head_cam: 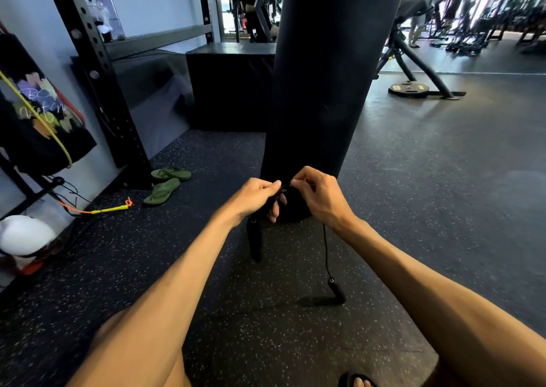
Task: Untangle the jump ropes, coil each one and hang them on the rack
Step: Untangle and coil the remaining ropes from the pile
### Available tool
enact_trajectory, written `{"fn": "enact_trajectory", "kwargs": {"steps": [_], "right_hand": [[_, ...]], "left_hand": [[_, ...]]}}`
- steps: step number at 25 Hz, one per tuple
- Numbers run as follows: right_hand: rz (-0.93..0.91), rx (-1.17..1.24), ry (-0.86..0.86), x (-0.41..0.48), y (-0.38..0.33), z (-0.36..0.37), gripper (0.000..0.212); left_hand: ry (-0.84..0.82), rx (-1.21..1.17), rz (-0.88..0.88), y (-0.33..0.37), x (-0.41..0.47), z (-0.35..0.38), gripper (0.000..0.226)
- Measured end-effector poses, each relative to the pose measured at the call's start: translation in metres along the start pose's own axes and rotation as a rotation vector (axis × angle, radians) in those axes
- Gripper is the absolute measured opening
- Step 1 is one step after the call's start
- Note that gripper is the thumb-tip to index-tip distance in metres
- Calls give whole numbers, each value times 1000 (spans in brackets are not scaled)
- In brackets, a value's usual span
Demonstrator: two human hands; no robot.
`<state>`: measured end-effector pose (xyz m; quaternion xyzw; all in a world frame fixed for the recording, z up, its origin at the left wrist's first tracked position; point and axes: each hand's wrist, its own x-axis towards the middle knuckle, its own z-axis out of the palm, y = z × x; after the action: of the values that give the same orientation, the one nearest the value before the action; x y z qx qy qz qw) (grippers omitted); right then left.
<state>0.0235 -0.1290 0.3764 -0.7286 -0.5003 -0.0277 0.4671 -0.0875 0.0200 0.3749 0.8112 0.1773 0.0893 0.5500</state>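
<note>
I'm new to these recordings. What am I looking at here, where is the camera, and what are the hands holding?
There is no machine here. A person wears one wide-angle camera on the head, and it looks down at their own bare arms. The left hand and right hand meet in front of a black punching bag and pinch a black jump rope between them. Below the left hand hangs one handle; below the right, the other handle dangles on its cord. On the speckled floor to the left lie a pair of green flip-flops and a second rope, orange with a yellow handle, near the black metal rack.
</note>
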Motion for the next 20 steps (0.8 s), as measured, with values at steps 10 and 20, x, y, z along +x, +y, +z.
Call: {"fn": "enact_trajectory", "kwargs": {"steps": [10, 20], "right_hand": [[297, 185, 50, 4, 21, 13, 28], [562, 77, -608, -30, 38, 24, 11]], "left_hand": [[-158, -694, 2, 12, 3, 7, 38], [144, -956, 171, 11, 16, 1, 40]]}}
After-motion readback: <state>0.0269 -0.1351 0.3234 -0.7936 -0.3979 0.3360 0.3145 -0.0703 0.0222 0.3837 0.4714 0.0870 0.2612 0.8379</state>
